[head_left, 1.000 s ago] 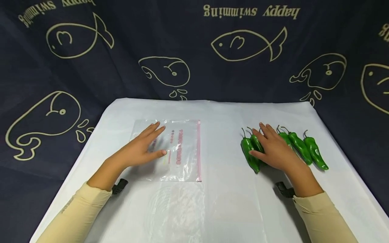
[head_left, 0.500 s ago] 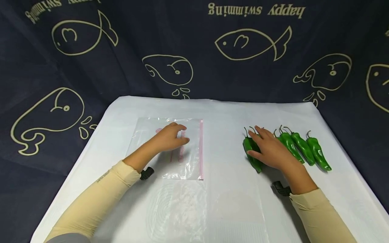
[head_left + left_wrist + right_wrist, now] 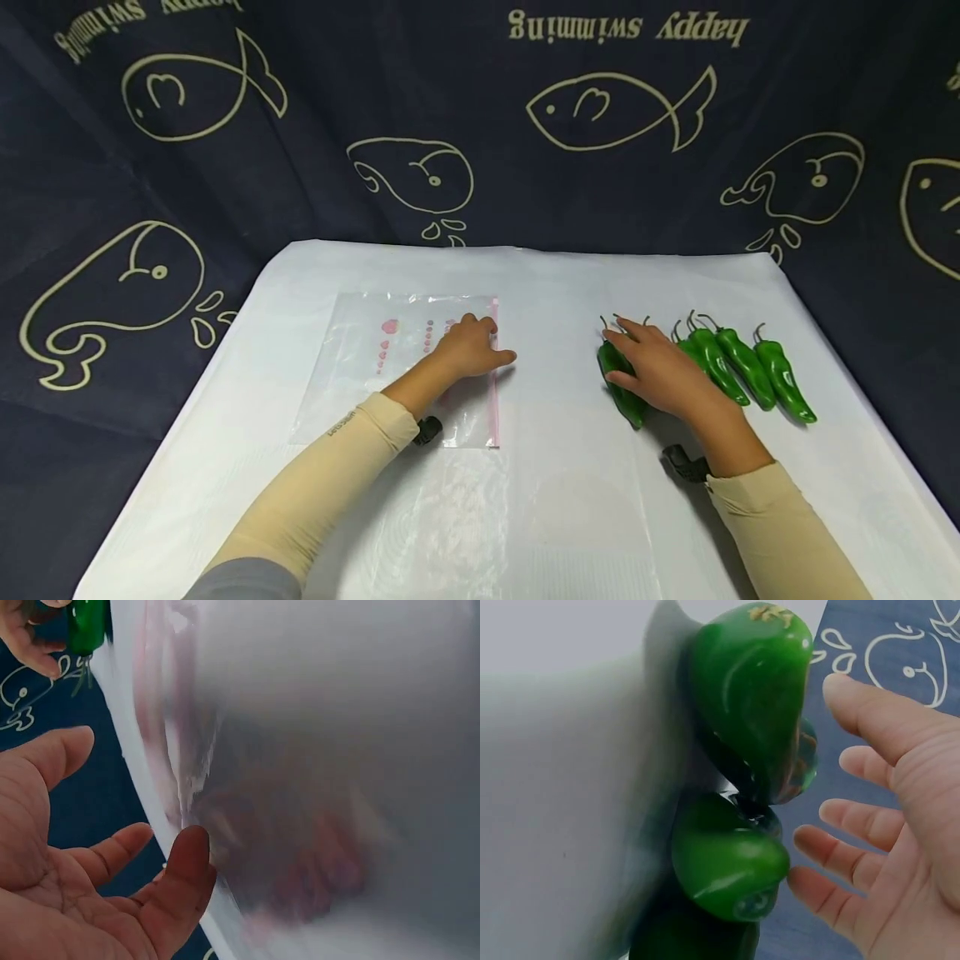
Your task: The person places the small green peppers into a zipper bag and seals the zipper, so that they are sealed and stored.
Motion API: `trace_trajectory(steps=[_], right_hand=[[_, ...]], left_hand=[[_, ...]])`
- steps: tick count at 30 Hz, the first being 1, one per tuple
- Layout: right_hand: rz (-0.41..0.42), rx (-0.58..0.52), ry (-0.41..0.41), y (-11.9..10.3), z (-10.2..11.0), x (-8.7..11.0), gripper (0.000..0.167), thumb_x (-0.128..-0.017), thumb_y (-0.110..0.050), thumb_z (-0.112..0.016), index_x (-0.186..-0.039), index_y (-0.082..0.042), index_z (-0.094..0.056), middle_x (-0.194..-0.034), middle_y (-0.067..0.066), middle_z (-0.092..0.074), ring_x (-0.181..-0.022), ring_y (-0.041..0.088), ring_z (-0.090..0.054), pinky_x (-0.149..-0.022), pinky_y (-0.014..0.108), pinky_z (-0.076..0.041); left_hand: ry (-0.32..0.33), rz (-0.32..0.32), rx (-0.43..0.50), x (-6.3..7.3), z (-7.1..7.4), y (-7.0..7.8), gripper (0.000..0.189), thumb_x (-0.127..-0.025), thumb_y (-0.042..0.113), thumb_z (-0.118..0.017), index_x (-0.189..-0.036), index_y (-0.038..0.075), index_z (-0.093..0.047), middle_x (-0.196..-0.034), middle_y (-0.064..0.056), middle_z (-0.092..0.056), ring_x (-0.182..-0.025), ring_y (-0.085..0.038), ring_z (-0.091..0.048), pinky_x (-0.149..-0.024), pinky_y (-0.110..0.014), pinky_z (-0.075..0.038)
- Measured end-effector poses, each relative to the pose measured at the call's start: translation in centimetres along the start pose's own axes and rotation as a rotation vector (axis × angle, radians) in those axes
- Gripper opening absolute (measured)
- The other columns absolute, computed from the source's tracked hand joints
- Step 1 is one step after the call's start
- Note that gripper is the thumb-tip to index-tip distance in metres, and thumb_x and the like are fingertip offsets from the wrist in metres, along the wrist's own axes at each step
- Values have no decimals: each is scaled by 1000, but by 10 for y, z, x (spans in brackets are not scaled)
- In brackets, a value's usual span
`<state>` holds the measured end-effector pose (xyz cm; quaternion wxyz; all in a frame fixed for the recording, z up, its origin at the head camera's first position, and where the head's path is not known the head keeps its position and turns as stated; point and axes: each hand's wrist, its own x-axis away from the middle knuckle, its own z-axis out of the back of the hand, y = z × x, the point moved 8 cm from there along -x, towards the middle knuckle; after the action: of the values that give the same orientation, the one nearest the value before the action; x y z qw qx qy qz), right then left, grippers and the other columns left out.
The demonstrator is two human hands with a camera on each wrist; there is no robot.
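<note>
A clear zip bag (image 3: 352,358) with pink strawberry prints and a pink zip edge lies flat on the white table. Over its right, pink edge reaches my left hand (image 3: 468,348), thumb apart from the loosely bent fingers; the left wrist view shows nothing held between them. Several green peppers (image 3: 742,367) lie in a row to the right, stems away from me. Above the leftmost of them hovers my right hand (image 3: 660,375), hiding part of the row. In the right wrist view its spread fingers (image 3: 855,817) stand close to a pepper (image 3: 735,855), holding nothing.
White sheeting (image 3: 562,500) covers the table, and a clear plastic sheet seems to lie on its near middle. Behind hangs a dark blue curtain (image 3: 480,83) with fish and whale drawings. A dark wrist mount (image 3: 427,431) sits under my left wrist.
My left hand has moved right across the bag to its pink edge. The right hand has shifted slightly left above the peppers. Bag and peppers lie as before.
</note>
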<state>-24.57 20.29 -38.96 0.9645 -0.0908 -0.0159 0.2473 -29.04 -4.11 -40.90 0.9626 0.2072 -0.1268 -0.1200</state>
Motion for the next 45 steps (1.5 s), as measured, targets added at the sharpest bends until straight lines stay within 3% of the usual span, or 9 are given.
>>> trace_trajectory(steps=[3,9,16,22,26,32,38,45], right_hand=[[-3,9,-5,-1,-1,0,66,-92,-24,-73,-147,0,-45,-150,30,-35,-133,54,-34,-105,66,-33],[0,11,-24,-1,-5,-3,66,-92,-23,-73,-147,0,-44,-147,30,-39,-132,52,-37,-103,64,-37],[9,26,-2,0,-8,-4,62,-91,-21,-74,-143,2,-49,-131,27,-52,-120,45,-49,-95,58,-45],[-2,41,-18,0,-10,-5,59,-91,-21,-74,-141,2,-51,-129,27,-54,-120,46,-51,-95,58,-46],[-7,59,-20,-1,-11,-5,59,-90,-21,-75,-140,2,-53,-132,26,-53,-121,46,-51,-97,58,-45],[13,76,4,-6,-9,-7,58,-88,-19,-77,-138,1,-55,-131,25,-55,-116,44,-56,-95,58,-47],[13,106,27,-8,-8,-6,57,-86,-18,-79,-136,-1,-57,-130,23,-57,-115,42,-57,-90,54,-51],[19,120,34,-9,-10,-5,57,-85,-19,-80,-135,-2,-58,-131,21,-58,-116,41,-57,-89,52,-52]], left_hand=[[9,10,-2,-3,-6,-1,62,-87,52,-67,-127,5,-58,-119,-15,-52,-107,-32,-53,-90,-44,-49],[45,22,-32,-5,-6,-5,50,-85,47,-73,-104,3,-58,-105,-13,-49,-94,-27,-52,-84,-40,-49],[36,-52,-45,-5,-4,-3,31,-82,30,-77,-85,2,-64,-92,-9,-51,-84,-23,-51,-79,-35,-49],[39,-83,70,-6,-1,-11,16,-83,15,-71,-86,0,-71,-92,-10,-58,-87,-23,-52,-84,-38,-50],[32,-76,165,-7,1,-19,12,-85,11,-68,-87,1,-73,-92,-10,-62,-83,-21,-54,-74,-32,-50],[15,-37,269,-5,4,-27,10,-86,6,-65,-82,1,-72,-78,-7,-64,-63,-14,-53,-56,-23,-45],[-24,8,366,-3,2,-29,8,-88,4,-63,-92,0,-69,-78,-8,-63,-61,-13,-56,-58,-24,-47],[-83,73,537,-1,-10,-39,8,-90,-1,-58,-97,-2,-60,-83,-10,-59,-64,-15,-58,-58,-24,-51]])
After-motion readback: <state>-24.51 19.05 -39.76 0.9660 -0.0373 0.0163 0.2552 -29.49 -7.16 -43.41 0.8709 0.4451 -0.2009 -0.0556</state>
